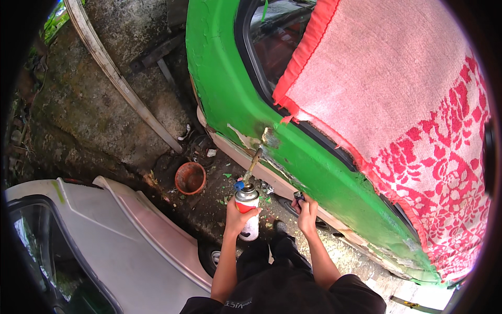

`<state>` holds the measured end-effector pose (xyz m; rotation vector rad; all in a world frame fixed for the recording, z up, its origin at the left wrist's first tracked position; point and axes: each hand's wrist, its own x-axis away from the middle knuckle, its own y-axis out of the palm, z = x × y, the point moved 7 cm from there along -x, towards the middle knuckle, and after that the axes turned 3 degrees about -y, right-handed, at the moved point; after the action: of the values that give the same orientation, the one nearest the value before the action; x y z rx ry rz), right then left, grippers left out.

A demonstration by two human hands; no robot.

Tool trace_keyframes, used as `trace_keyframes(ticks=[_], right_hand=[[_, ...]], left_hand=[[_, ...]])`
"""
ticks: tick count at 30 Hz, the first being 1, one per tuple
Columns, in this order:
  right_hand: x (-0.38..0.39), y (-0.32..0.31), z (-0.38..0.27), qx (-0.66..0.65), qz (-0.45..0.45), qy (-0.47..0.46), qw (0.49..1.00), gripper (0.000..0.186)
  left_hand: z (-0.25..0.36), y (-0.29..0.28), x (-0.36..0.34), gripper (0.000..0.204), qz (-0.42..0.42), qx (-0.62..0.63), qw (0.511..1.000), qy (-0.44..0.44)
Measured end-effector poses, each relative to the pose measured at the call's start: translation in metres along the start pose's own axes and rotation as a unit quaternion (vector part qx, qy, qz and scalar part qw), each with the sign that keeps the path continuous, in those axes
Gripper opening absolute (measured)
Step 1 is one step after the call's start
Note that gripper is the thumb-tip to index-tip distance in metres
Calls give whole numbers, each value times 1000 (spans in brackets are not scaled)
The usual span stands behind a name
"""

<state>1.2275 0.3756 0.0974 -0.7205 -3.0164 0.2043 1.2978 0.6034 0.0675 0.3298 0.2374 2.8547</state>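
My left hand [235, 219] is wrapped round a white-and-red gas canister [249, 227] with a blue-knobbed torch head and a metal nozzle [255, 162]. The nozzle points up toward a scorched patch of peeling paint [270, 137] on the green vehicle body [214, 63]; whether it touches is unclear. My right hand [307, 209] grips a small dark lighter [299, 197] beside the lower green panel, to the right of the canister.
A pink-and-red cloth [366, 78] covers the vehicle's window. A silver car [115, 251] stands at lower left. A terracotta pot [190, 178] and debris lie on the ground. A long pale strip [125, 83] leans at upper left. My feet are below.
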Motion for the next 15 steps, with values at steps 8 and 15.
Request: trace_keyframes(ticks=[8,15], right_hand=[[3,-3,-3,6,10,6,1000,25],[11,-6,6,-3,10,13,1000,26]], left_hand=[[5,7,1,38,-7,6,999,32],[8,0,9,35,-7,2,1000,21]])
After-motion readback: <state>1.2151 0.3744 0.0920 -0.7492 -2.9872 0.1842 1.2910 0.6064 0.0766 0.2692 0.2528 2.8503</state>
